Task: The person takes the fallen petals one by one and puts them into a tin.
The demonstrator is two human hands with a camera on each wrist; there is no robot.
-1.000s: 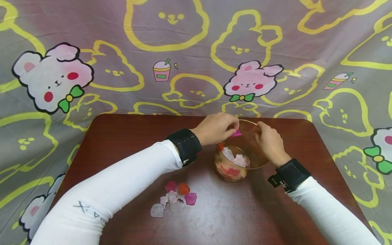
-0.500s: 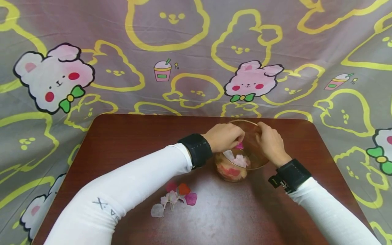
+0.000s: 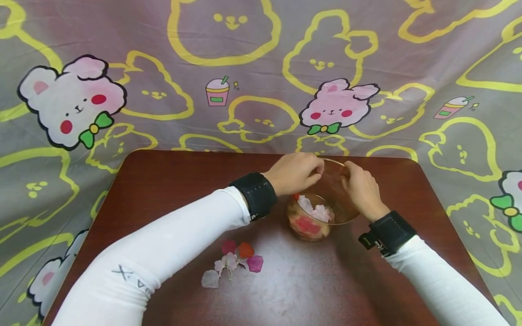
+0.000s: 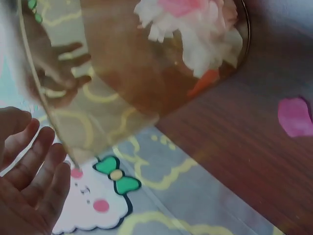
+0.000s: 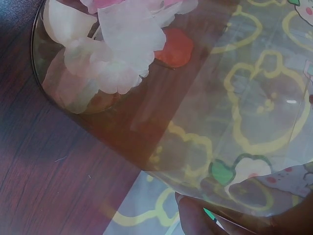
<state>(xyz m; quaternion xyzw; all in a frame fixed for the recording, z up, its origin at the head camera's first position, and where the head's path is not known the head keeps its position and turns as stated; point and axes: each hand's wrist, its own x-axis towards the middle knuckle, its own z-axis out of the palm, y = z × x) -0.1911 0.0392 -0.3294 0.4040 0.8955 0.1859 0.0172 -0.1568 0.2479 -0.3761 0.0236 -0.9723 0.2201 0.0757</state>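
- The glass bowl [image 3: 324, 203] sits right of centre in the head view, on the dark wooden table [image 3: 171, 190], tipped with its mouth leaning toward the far edge. Held that way, its opening faces both hands.
- The right hand [image 3: 362, 190] grips the bowl's far right rim, fingers curled over the thin edge; in the right wrist view a fingertip [image 5: 195, 220] presses the glass wall from outside, apparently steadying the tilt.
- The left hand [image 3: 295, 172] hovers over the rim's left side. In the left wrist view its fingers [image 4: 34, 181] lie relaxed and nearly straight at lower left, holding nothing.
- Inside lie loose petals [image 5: 122, 44]: thin, soft-looking, white, pink and orange-red, gathered at the base, the lowest part.
- A small heap of spare petals [image 3: 232, 265] lies on the table at lower centre, well apart from the bowl.
- The bowl is clear, smooth and amber-tinted, so the printed cloth [image 3: 253, 68] with cartoon rabbits shows through its wall.
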